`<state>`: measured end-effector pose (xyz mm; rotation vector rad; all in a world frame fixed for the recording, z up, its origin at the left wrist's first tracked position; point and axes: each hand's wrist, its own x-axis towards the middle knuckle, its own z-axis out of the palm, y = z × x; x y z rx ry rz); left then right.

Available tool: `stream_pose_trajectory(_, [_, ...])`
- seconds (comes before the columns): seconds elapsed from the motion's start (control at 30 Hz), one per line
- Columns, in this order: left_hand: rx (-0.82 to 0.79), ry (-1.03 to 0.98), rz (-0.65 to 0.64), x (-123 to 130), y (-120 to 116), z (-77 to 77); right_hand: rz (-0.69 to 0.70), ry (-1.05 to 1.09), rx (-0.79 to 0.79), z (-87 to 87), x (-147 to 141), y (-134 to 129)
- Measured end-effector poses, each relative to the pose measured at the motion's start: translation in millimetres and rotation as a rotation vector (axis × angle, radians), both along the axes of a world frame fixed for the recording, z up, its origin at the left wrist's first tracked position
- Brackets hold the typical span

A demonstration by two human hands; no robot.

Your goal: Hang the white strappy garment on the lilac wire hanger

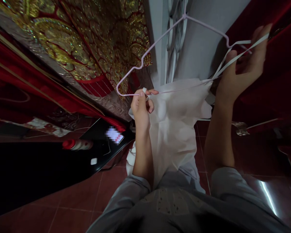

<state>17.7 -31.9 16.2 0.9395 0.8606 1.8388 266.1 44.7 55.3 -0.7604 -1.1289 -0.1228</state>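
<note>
The lower bar of the pale pink hanger is gripped in the left hand between thumb and curled fingers, close to the bar's left corner. A white band is seen at one of these fingers; whether it is part of a strap cannot be determined. The right hand is held open, with thumb and fingers spread, and a white strap is stretched across them as a loop. The hanger is positioned ahead of and between the hands, with its long axis directed from left to right and its hook side pointed away from the body. Its right end is located at the strap loop, just beside the right hand, the nearer of the two; whether this end is enclosed by the loop cannot be clearly established. The strap is led to the upper right corner of a white garment, which is draped below the bar. At the left, a phone, a red-capped bottle and a small white case are supported on a black table. Farther out, a gold-sequinned textile is hung at the left, a metal lattice is set ahead, and the floor is laid with red tiles.
</note>
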Motion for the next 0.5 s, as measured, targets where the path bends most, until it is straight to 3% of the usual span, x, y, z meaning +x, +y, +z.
stream_pose_trajectory(0.13, [-0.039, -0.003, 0.023, -2, 0, 1.8, -0.099, -0.143, -0.056, -4.8, 11, 8])
stream_pose_trajectory(0.27, [-0.033, 0.011, 0.021, -4, 2, -5.4, -0.156, -0.355, -0.186, -12.3, 56, 38])
stream_pose_trajectory(0.37, [-0.002, 0.003, 0.022, -4, 4, -9.2, -0.139, -0.247, -0.276, -22.5, 79, 47])
stream_pose_trajectory(0.43, [0.028, -0.007, 0.004, -2, 3, -8.3, -0.164, -0.099, -0.176, -27.6, 73, 39])
stream_pose_trajectory(0.5, [0.028, -0.011, -0.013, -1, 2, -5.5, -0.235, 0.028, 0.017, -29.9, 50, 19])
